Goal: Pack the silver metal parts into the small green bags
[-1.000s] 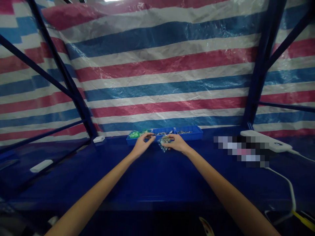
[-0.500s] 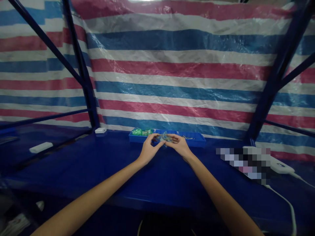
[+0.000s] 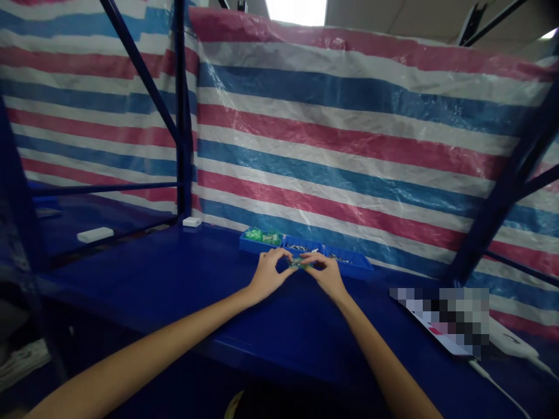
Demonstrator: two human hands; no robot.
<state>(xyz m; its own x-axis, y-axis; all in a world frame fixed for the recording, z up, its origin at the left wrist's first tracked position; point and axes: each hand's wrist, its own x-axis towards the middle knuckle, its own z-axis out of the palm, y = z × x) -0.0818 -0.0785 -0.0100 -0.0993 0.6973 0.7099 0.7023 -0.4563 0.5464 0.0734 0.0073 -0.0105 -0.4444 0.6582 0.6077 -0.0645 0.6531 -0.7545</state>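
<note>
Between my two hands is a small clear plastic bag [image 3: 297, 263] with something greenish or shiny in it; its contents are too small to make out. My left hand [image 3: 271, 271] pinches the bag's left side between thumb and fingers. On the other side, my right hand [image 3: 324, 272] grips it the same way. Just behind the hands stands a blue compartment tray [image 3: 358, 269]. Its left compartment holds green plastic packets [image 3: 262, 235]. Small metal parts [image 3: 301, 248] lie in the middle one, and screw-like pieces [image 3: 339, 258] in the right one.
The blue tabletop [image 3: 174, 279] spans the view. Right of my arm lies a pixelated flat device [image 3: 441, 323] with a white cable, beside a white box [image 3: 515, 340]. Two white blocks [image 3: 95, 234] sit at the left. Blue posts [image 3: 184, 116] and a striped sheet [image 3: 349, 128] stand behind.
The camera view has tilted and shifted. Both hands stay together on the bag, which now looks flatter and lower between the fingers. More of the tray's middle compartment shows.
</note>
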